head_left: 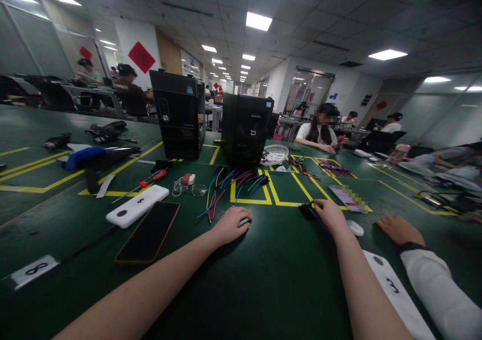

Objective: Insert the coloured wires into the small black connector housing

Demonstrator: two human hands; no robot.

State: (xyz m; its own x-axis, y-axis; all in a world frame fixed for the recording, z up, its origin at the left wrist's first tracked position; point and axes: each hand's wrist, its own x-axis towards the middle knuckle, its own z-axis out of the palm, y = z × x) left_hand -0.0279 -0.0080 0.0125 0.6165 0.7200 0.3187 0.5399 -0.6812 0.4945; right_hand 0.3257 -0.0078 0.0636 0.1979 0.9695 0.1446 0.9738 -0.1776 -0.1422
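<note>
My left hand (232,225) rests low over the green table, its fingers curled together around something small and greyish that is mostly hidden. Just beyond it lie loose red, blue, green and yellow wires (226,182), some ending in a black connector (265,179). To the right, my right hand (331,216) has its thumb and fingers closed on a black connector (307,211), with thin dark, blue and red wires running back under the wrist. A white mouse (355,228) lies beside that wrist.
Two black computer towers (176,119) stand ahead. At left are a phone (148,232), a white power bank (137,206), a red screwdriver (153,178) and glasses (198,189). A co-worker's hand (401,229) rests at right, near another power bank (391,285). A white basket (274,155) stands behind.
</note>
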